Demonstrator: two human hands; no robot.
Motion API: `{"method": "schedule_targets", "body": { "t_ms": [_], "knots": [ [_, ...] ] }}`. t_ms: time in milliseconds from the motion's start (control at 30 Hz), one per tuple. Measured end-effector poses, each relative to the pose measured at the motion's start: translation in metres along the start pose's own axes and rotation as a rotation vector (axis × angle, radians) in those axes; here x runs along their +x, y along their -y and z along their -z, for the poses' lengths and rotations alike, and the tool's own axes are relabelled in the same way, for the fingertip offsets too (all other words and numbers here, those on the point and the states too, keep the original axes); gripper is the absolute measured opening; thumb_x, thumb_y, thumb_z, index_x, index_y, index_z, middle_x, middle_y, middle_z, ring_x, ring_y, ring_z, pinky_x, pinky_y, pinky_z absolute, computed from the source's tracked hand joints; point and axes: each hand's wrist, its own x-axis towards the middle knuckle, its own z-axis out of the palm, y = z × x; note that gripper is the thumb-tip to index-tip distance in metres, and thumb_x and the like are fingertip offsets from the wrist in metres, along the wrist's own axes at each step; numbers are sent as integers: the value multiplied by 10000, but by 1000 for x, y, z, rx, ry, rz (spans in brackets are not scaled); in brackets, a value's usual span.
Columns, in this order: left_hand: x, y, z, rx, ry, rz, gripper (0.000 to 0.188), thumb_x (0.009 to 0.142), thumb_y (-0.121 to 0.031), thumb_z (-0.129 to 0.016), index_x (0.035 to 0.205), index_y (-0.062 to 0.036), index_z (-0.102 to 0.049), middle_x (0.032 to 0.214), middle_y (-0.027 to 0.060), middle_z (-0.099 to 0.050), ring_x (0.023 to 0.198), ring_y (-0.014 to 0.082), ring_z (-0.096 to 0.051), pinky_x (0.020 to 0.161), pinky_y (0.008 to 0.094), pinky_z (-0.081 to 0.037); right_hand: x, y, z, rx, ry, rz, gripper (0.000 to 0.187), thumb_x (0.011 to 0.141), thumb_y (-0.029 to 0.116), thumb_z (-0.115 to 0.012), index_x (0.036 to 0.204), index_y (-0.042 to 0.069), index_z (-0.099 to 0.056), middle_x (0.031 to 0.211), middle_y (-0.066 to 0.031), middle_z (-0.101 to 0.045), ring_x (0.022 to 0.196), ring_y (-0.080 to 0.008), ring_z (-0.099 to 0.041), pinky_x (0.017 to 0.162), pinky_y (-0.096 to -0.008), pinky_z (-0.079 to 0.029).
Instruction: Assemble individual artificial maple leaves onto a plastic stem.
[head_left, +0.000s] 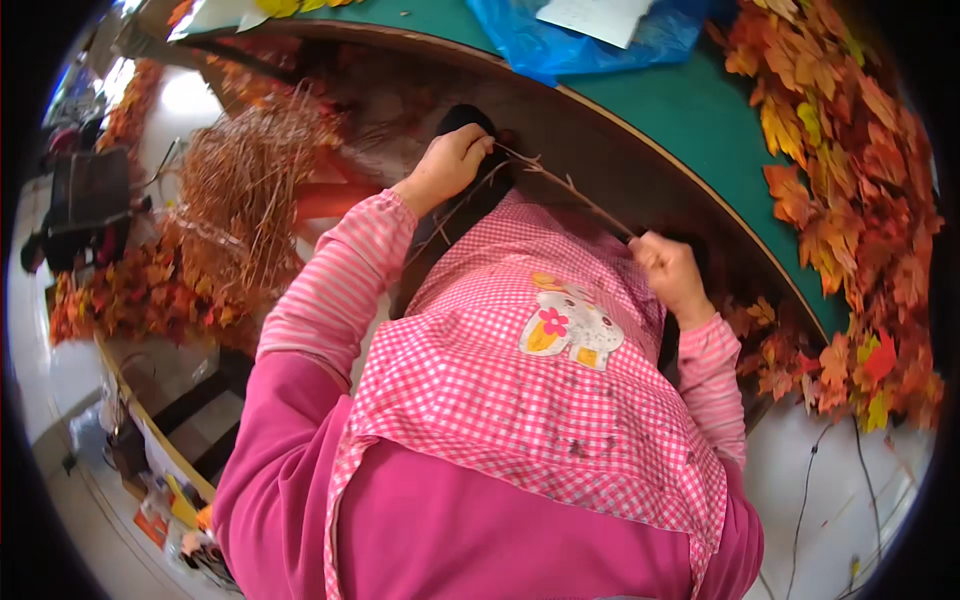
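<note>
A table with green top (690,135) stands in front, and its light wooden edge (603,110) looks bent like a bow. Below this edge, the space is brown and shadowed. The floor (837,510) is pale; at the upper left a strong white patch of light (188,95) shines. Farther left stands dark furniture (92,195), perhaps a chair or cart, not clearly visible.
</note>
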Motion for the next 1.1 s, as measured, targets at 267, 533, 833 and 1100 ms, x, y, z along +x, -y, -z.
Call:
{"method": "schedule_targets", "body": {
  "t_ms": [267, 533, 833, 1100],
  "knots": [
    [-93, 81, 99, 300, -497, 395, 190, 953, -231, -479, 955, -51, -539, 868, 246, -623, 833, 454, -600, 660, 510, -481, -41, 91, 66, 78, 183, 211, 195, 863, 102, -548, 713, -23, -563, 591, -154, -497, 504, -286, -526, 481, -344, -379],
    [-131, 176, 52, 532, -218, 907, 590, 887, -461, -535, 1318, -69, -443, 1251, 363, -466, 1135, 520, -488, 971, 517, -415, -18, 72, 79, 56, 64, 42, 288, 949, 123, -468, 710, -36, -483, 600, -85, -468, 532, -157, -462, 513, -300, -357],
    [-60, 57, 120, -296, -136, 571, 414, 936, -315, -580, 1275, -79, -568, 1139, 41, -634, 970, 144, -590, 768, 280, -488, 20, 40, 23, -111, -196, 161, 250, 965, 185, -533, 824, -21, -521, 631, -136, -443, 539, -187, -442, 514, -331, -377],
    [-11, -125, 106, -290, 164, 358, 378, 965, -228, -541, 1305, -64, -524, 1117, 59, -622, 1050, 138, -570, 873, 275, -447, -41, 23, 66, -154, -415, -102, 178, 944, 137, -557, 1032, -17, -572, 907, -169, -627, 838, -325, -634, 717, -312, -490]
  ]
}}
